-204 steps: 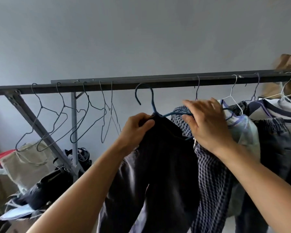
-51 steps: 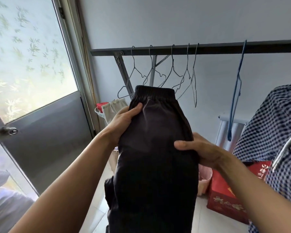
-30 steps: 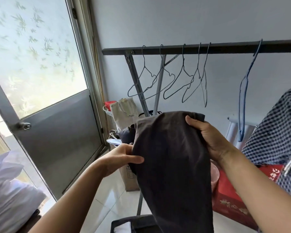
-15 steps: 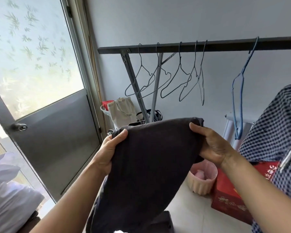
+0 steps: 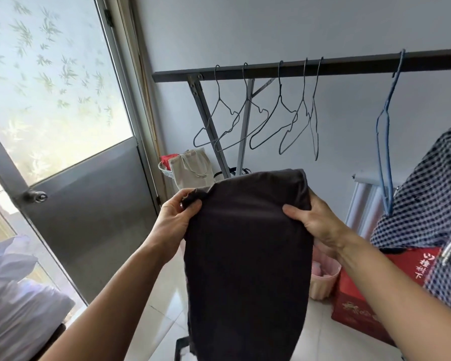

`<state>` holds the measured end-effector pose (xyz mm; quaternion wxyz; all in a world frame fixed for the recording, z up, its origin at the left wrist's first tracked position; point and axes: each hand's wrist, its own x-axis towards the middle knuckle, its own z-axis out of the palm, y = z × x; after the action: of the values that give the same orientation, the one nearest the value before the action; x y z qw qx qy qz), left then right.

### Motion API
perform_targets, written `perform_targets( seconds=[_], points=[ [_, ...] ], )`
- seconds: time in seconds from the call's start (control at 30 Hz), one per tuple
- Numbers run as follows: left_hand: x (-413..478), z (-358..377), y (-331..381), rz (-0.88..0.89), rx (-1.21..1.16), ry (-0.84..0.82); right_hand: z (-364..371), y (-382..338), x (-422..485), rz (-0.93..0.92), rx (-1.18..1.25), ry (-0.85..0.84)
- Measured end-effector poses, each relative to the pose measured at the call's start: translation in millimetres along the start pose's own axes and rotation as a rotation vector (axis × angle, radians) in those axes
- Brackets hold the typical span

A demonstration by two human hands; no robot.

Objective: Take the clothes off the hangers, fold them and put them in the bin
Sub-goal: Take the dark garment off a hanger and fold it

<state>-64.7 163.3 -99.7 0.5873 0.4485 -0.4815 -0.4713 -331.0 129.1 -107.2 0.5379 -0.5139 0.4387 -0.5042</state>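
Two hands hold one dark garment (image 5: 245, 243) up in front of the chest. The left hand (image 5: 176, 217) pinches its bunched upper left corner, and the right hand (image 5: 315, 220) grasps the upper right edge with the thumb over the front and the fingers behind the cloth. The garment is doubled over at the top and hangs straight down between the forearms, clear of the floor (image 5: 162, 295).

On the dark rail (image 5: 349, 67) behind hang five bare wire hangers (image 5: 279, 118) close together and, well to their right, one blue hanger (image 5: 384, 142), also bare. One checked garment (image 5: 427, 194) fills the right edge of the view; what it hangs from is out of sight.

The room has a pale grey wall, a glossy light tiled floor and a metal door (image 5: 89, 204) with frosted, leaf-patterned glass on the left. A white radiator (image 5: 362, 201) stands against the wall.

A pink ribbed tub (image 5: 326, 282) sits on the floor just beside a red box (image 5: 362, 308) and holds something pink. A canvas bag (image 5: 190, 169) leans by the rail's leg. A dark frame (image 5: 179, 347) shows under the garment; whether it is the bin cannot be told.
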Motion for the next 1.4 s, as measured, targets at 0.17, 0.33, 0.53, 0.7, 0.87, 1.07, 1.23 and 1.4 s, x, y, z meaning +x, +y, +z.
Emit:
perform_targets(
  seconds=[0.17,0.33,0.53,0.7,0.87,1.07,1.23,1.4],
  points=[
    [5.2,10.4,-6.2,0.065,0.236,0.140,-2.6,0.8,8.7,0.046,0.114,0.092],
    [10.6,11.9,-8.9,-0.049,0.151,0.246,-15.3,6.9,6.4,0.107,0.186,-0.050],
    [4.7,12.4,-1.3,-0.152,-0.223,0.098,-18.0,8.7,7.7,0.023,-0.122,-0.071],
    [1.3,-1.7,4.1,-0.044,0.186,-0.145,-14.8,3.4,5.4,-0.016,-0.211,0.110],
    [7.7,-1.2,5.6,-0.048,0.542,-0.109,-13.3,-2.2,7.4,0.074,-0.155,0.099],
    [10.7,-9.2,13.2,-0.218,0.119,-0.178,-25.0,-7.3,0.9,0.127,-0.234,-0.120],
    [14.4,-15.6,16.6,-0.061,0.840,-0.380,-21.2,-4.9,0.7,0.000,-0.593,-0.050],
    [18.1,-19.3,18.9,0.084,1.062,-0.348,-25.0,-10.5,0.2,-0.088,-0.720,-0.010]
  ],
)
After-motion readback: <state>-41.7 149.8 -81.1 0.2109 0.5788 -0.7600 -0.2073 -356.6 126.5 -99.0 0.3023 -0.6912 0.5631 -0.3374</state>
